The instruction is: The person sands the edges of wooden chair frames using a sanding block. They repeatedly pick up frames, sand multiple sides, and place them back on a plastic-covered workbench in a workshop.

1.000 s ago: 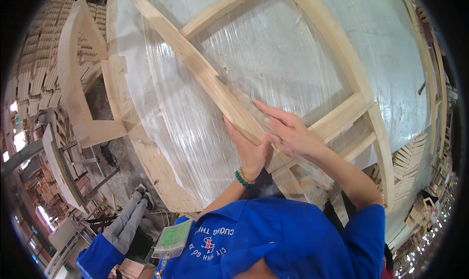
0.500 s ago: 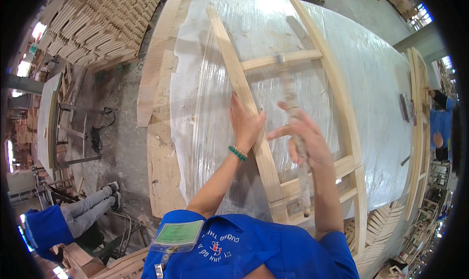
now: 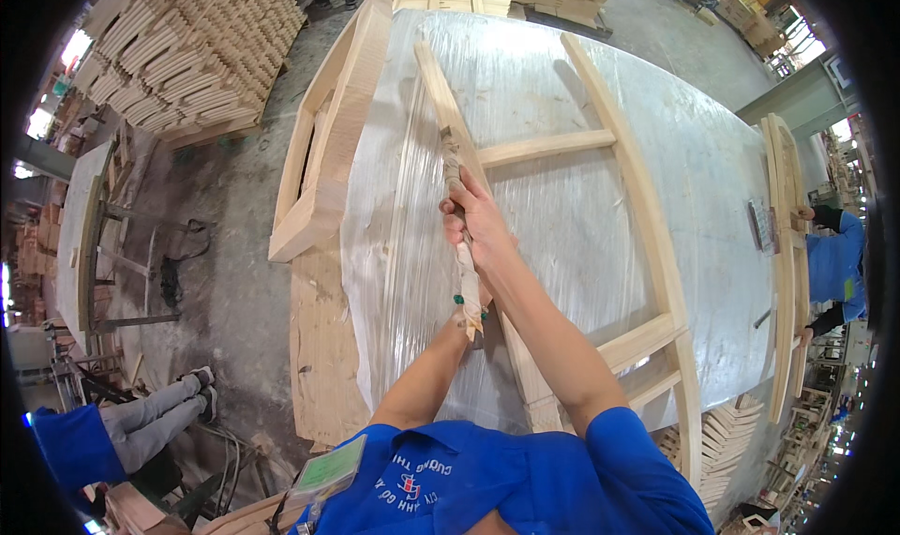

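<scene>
My right hand (image 3: 478, 221) is closed around a long rod (image 3: 468, 272) wrapped in pale tape. The rod slants along the left rail of a ladder-like wooden frame (image 3: 649, 221), its dark far end over that rail. My left hand (image 3: 485, 294), with a green bead bracelet at the wrist, lies beneath my right hand and the rod. Its fingers are hidden, so its grip does not show. The frame has two long rails joined by crossbars and lies on a table (image 3: 553, 75) covered in clear plastic film.
Another wooden frame (image 3: 347, 113) stands along the table's left edge. At the right, a co-worker (image 3: 834, 258) has hands on further wooden parts (image 3: 783, 254). Stacked wooden pieces (image 3: 192, 43) fill the far left. A second person (image 3: 80, 446) is at lower left.
My right hand has moved left with the rod, from over the frame's middle to its left rail. My left hand is now mostly covered. A box-like frame shows at the left edge where a board was.
</scene>
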The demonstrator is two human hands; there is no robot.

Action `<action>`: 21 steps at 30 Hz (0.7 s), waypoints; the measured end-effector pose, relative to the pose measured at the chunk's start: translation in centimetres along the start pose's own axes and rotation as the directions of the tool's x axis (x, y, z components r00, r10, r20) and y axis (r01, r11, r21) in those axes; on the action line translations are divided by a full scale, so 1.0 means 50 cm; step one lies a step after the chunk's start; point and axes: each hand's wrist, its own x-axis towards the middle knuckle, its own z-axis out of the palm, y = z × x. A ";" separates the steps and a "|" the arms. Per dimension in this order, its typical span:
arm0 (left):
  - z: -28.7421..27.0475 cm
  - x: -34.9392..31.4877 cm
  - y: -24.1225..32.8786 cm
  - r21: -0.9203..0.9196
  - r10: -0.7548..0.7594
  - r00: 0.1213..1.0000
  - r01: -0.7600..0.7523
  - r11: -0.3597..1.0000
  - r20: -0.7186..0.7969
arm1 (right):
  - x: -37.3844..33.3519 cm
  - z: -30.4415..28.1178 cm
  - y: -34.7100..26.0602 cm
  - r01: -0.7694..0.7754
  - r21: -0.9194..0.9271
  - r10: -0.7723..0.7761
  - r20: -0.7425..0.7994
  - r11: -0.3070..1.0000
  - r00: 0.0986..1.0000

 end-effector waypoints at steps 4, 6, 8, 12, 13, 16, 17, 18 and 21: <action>-0.019 -0.010 -0.005 -0.077 -0.070 0.995 0.075 0.994 0.073 | 0.013 0.030 0.001 0.017 -0.011 -0.018 -0.034 1.000 0.999; -0.025 -0.009 -0.004 -0.127 -0.106 0.986 0.123 0.984 0.130 | 0.019 0.037 0.003 0.005 -0.014 -0.006 -0.060 1.000 0.998; -0.026 0.002 -0.002 -0.170 -0.153 0.964 0.191 0.967 0.217 | 0.027 0.046 0.006 0.000 -0.040 -0.004 -0.094 0.999 0.996; 0.000 -0.004 0.012 0.007 -0.123 0.992 0.123 0.992 0.025 | 0.037 0.041 0.013 0.007 -0.075 -0.016 -0.129 0.997 0.992; 0.018 -0.012 0.017 0.153 -0.059 0.987 0.082 0.985 -0.152 | 0.039 0.034 0.015 0.010 -0.068 -0.018 -0.126 0.998 0.992; 0.020 -0.010 0.016 0.234 0.239 0.951 -0.191 0.953 -0.195 | 0.054 0.001 0.002 0.000 0.084 0.004 -0.052 0.996 0.999; 0.013 -0.008 0.002 0.227 0.219 0.956 -0.173 0.958 -0.197 | 0.052 0.007 0.011 0.007 0.001 -0.007 -0.066 1.000 0.998; 0.002 -0.004 -0.015 0.222 0.204 0.958 -0.158 0.962 -0.203 | 0.048 0.021 0.024 0.013 -0.084 -0.019 -0.070 0.996 0.997; 0.002 0.000 -0.025 0.164 0.076 0.993 -0.062 0.984 -0.084 | 0.076 0.020 0.022 0.092 -0.224 -0.108 -0.062 0.970 0.992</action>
